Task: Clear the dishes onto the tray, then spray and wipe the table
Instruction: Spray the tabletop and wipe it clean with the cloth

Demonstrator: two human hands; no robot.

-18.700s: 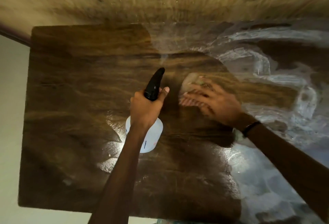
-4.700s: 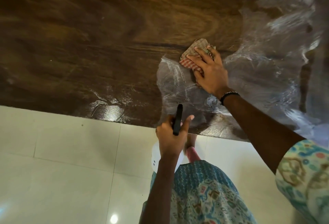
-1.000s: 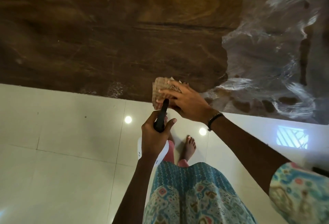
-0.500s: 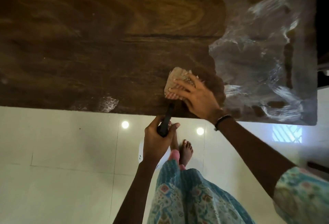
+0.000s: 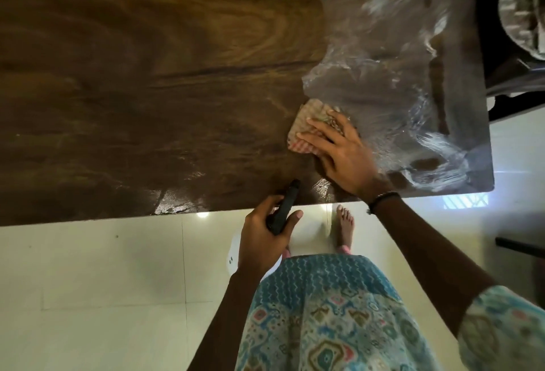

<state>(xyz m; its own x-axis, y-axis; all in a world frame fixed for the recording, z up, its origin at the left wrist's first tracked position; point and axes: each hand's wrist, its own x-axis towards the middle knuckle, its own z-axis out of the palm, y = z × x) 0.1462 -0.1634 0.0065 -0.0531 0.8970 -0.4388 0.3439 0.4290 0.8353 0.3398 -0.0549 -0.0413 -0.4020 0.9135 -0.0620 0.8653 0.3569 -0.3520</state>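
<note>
The right hand [image 5: 342,153] presses the checked cloth [image 5: 306,125] flat on the bench [image 5: 147,90], fingers straight, right of frame centre. The left hand [image 5: 265,240] has its grip closed around the spray bottle [image 5: 281,214], below the bench edge.

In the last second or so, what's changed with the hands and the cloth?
The right hand slid the checked cloth from the table's near edge further in and rightward, toward the wet streaks. Nothing was picked up or let go. The left hand still grips the spray bottle off the table edge.
</note>
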